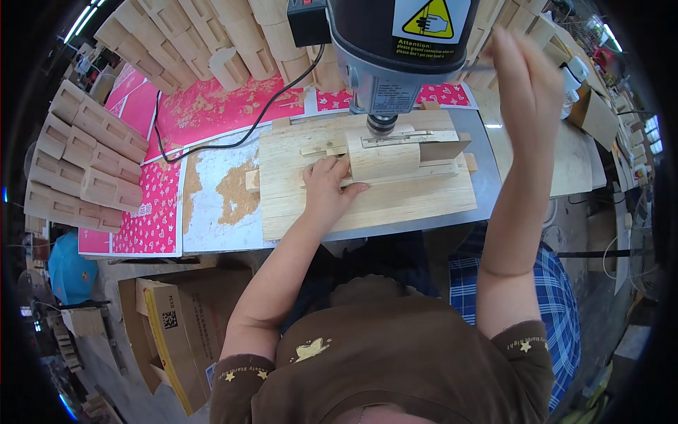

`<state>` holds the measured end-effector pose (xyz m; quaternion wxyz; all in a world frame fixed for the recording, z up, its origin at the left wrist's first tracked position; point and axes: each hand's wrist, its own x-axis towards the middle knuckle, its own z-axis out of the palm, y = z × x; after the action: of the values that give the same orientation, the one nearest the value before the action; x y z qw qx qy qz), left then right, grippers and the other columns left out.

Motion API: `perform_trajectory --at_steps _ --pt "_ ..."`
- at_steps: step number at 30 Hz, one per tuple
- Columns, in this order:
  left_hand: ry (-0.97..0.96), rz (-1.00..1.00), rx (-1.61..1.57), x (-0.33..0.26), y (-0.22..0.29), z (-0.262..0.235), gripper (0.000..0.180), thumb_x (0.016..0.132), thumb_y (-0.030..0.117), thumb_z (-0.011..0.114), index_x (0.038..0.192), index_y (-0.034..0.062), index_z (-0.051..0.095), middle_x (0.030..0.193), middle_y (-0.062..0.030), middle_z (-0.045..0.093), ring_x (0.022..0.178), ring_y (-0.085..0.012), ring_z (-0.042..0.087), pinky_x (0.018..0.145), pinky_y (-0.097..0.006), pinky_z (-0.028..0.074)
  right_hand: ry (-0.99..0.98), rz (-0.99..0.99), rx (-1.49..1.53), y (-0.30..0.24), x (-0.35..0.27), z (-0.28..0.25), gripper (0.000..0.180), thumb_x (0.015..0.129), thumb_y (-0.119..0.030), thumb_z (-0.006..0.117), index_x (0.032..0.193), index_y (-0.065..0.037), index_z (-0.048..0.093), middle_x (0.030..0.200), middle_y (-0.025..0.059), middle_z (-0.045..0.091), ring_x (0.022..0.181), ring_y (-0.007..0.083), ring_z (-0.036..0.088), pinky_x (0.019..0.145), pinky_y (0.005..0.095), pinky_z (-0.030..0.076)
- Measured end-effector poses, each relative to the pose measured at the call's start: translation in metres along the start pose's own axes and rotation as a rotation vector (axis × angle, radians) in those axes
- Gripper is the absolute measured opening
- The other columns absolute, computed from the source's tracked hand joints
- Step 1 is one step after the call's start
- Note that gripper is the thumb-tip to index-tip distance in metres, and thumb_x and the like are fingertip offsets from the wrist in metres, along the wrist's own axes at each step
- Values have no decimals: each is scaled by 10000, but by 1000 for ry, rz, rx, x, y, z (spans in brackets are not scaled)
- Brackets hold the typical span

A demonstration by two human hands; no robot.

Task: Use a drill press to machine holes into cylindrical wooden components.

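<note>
Beneath the chuck (pixel 381 124) of a dark-topped drill press (pixel 387 88) lies a rounded, pale wooden block (pixel 381 157). It sits in a jig on a flat wooden board (pixel 395 201). My left hand (pixel 328 185) grips the block's left end, its fingers at the end face and the thumb along the near side. A slotted strip (pixel 409 138) lies along the block's top, right by the chuck. Raised at the right of the machine, my right hand (pixel 528 81) is blurred but looks closed round the end of the feed lever (pixel 482 68). The hand hides the lever's grip.
Recessed wooden blocks stand stacked at the left (pixel 88 159) and along the back (pixel 229 68). A black power cable (pixel 265 113) curves over the pink patterned sheet (pixel 152 222). Sawdust (pixel 239 194) covers part of the table. A cardboard box (pixel 187 332) stands below, left.
</note>
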<state>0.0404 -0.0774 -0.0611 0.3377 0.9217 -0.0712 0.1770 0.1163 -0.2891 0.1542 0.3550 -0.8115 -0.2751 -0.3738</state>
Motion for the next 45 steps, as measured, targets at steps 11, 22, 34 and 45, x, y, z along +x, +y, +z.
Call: perform_trajectory --at_steps 11,22,34,45 --pt "7 -35 -18 6 7 1 460 623 261 777 1047 141 643 815 -14 543 880 -217 504 866 -379 290 179 -58 220 39 -125 64 172 831 -53 509 944 -3 629 655 40 539 634 175 525 899 381 352" --pt "58 27 28 0 -4 3 560 599 284 774 1114 142 604 806 -13 534 867 -233 512 824 -401 300 94 216 82 8 50 30 386 894 -356 509 771 5 571 639 142 545 609 238 531 598 331 417" --pt "108 -59 -248 5 3 4 355 571 282 795 872 141 669 799 -8 554 787 -197 540 798 -369 314 -525 14 41 79 -111 37 251 807 -132 594 1033 -29 561 872 137 557 877 313 528 784 392 419" --pt "91 -394 -629 -74 -27 -115 187 693 82 728 861 37 661 783 -13 608 727 -112 574 644 -282 464 -515 -1 -84 62 -136 21 275 702 -144 690 936 -50 581 853 106 540 830 318 499 720 413 405"
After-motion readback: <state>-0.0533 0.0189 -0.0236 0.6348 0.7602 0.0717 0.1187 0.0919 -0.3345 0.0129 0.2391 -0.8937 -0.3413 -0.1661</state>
